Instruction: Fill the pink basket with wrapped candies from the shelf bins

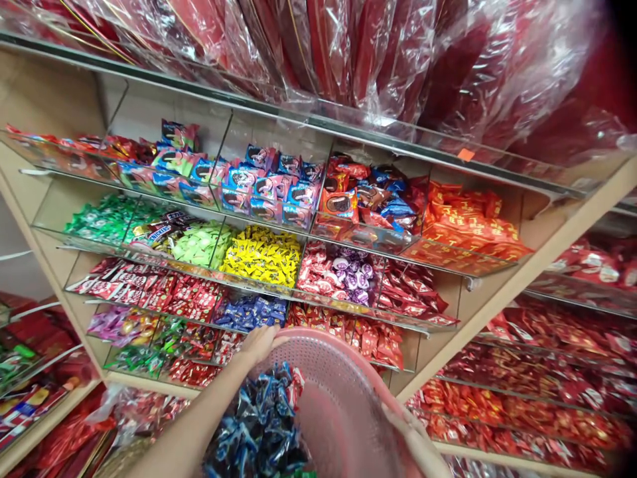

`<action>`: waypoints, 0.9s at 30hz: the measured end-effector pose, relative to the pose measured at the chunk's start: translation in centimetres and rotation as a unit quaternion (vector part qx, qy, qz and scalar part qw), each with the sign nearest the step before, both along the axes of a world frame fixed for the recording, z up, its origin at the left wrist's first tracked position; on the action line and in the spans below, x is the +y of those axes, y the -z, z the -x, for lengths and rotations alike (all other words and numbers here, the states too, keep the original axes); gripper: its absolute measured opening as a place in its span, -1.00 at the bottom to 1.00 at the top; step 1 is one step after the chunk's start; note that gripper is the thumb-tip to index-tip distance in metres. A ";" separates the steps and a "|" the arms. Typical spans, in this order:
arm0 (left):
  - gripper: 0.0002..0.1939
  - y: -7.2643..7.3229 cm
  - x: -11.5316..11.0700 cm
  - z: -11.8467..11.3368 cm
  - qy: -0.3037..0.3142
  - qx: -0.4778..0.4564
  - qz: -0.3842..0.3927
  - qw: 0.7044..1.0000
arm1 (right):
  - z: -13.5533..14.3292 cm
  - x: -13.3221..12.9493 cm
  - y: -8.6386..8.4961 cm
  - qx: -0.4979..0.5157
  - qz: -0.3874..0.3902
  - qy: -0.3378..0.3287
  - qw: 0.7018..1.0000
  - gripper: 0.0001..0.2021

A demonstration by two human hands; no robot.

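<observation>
A large pink plastic basket (343, 405) with small holes in its wall is tilted in front of me. My left hand (261, 345) is closed on its far rim, close to the dark blue candies (251, 311) on a lower shelf. At the basket's right side, my right hand (411, 431) grips the edge, its fingertips partly blurred. Blue and black wrapped candies (263, 418) lie heaped in the left part of the basket, with a red and white wrapper among them. The basket's near side is cut off by the frame.
Ahead stands a wooden rack with clear dividers. It holds yellow candies (261, 257), green candies (107, 216), purple candies (353, 269) and orange packets (468, 216). Above are red items in plastic wrap (338, 46). Another shelf of red packets (537, 372) stands at right.
</observation>
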State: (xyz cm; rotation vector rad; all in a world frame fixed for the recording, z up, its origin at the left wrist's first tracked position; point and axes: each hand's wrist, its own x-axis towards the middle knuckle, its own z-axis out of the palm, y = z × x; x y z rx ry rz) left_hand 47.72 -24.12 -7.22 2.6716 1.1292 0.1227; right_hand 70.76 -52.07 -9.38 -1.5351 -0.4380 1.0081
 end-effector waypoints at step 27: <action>-0.48 0.9 -0.9 -2.4 -0.065 0.023 -0.012 0.998 | 0.2 0.3 0.5 -0.051 -0.001 0.057 0.997 -0.47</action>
